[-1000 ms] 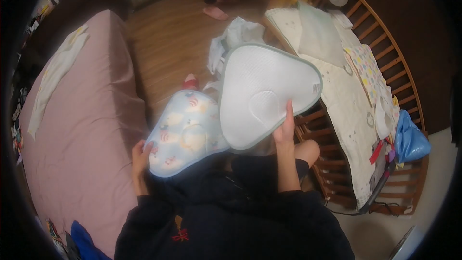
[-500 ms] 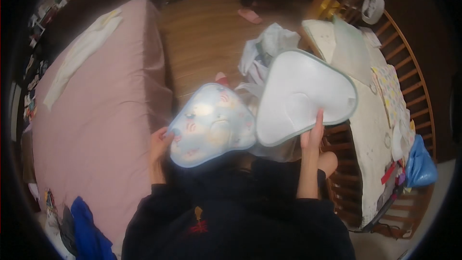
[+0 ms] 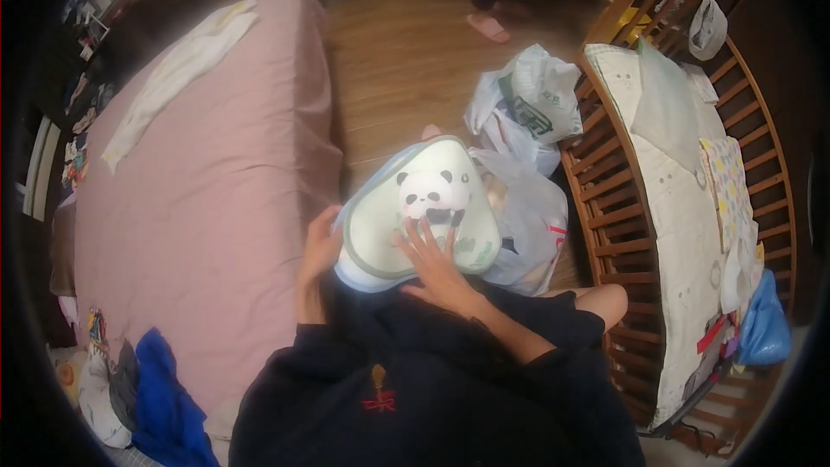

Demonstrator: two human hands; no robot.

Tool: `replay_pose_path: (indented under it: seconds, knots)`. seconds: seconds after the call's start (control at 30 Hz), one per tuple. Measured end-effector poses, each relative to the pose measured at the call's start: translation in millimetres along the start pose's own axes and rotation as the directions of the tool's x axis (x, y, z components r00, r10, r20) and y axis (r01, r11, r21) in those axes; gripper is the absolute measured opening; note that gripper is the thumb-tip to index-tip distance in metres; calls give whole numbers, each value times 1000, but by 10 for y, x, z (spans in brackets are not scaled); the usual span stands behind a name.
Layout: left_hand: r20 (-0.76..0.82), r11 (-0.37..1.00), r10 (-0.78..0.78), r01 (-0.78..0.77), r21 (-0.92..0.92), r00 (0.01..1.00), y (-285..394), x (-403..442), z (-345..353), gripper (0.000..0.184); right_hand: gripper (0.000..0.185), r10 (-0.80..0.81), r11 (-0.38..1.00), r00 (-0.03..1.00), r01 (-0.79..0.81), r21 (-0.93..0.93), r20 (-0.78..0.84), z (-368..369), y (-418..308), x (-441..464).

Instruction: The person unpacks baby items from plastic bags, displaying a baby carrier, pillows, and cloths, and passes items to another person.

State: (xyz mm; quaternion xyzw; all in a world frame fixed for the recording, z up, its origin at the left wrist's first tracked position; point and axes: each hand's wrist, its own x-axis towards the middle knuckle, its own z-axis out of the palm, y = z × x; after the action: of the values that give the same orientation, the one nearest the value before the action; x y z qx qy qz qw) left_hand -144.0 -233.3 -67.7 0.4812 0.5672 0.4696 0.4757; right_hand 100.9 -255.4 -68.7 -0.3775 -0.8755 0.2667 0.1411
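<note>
Pink-covered bed point(image 3: 216, 182) flanks your left hand point(image 3: 320, 246), which grips the blue pillow point(image 3: 361, 278) at its edge; under your open, flat right hand point(image 3: 438, 270), the panda pillow point(image 3: 428, 194) looks light, soft, best held by its rim.

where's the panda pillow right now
Centre of the head view: the panda pillow lies over the blue pillow, under the right hand, just left of the plastic bags.

Left hand point(image 3: 318, 251) at the left edge of two stacked pads: panda-print pad point(image 3: 428, 193) on top, pale blue pad point(image 3: 365, 278) showing beneath. Right hand point(image 3: 439, 272) rests on the upper one, fingers spread. Plastic bags point(image 3: 538, 212) just to the right, between pink-covered bed point(image 3: 207, 233) and slatted crib point(image 3: 616, 199).
</note>
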Motion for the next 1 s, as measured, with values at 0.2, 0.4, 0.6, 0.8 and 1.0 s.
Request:
replay_pose_path:
  seconds: [0.2, 0.4, 0.6, 0.8, 1.0]
  knots:
    - [23, 990, 57, -59, 127, 998, 221, -118, -39, 29, 89, -11, 979, 1000, 11, -202, 1, 40, 125, 42]
    - [163, 653, 143, 31, -756, 976, 545, -90, 132, 71, 49, 529, 419, 716, 247, 874, -456, -583, 533, 36]
    - [259, 910, -3, 110, -399, 966, 413, 344, 896, 67, 45, 607, -26, 720, 441, 897, -336, -1689, 410, -18]
    - [358, 887, 7, 160, -433, 934, 948, 593, 1368, 50, 48, 614, 44, 668, 504, 863, -421, -2044, 644, -52]
    - [257, 918, 144, -32, -395, 956, 1327, 1041, 1493, 46, 47, 549, 192, 683, 457, 868, -481, -2275, 1202, -196]
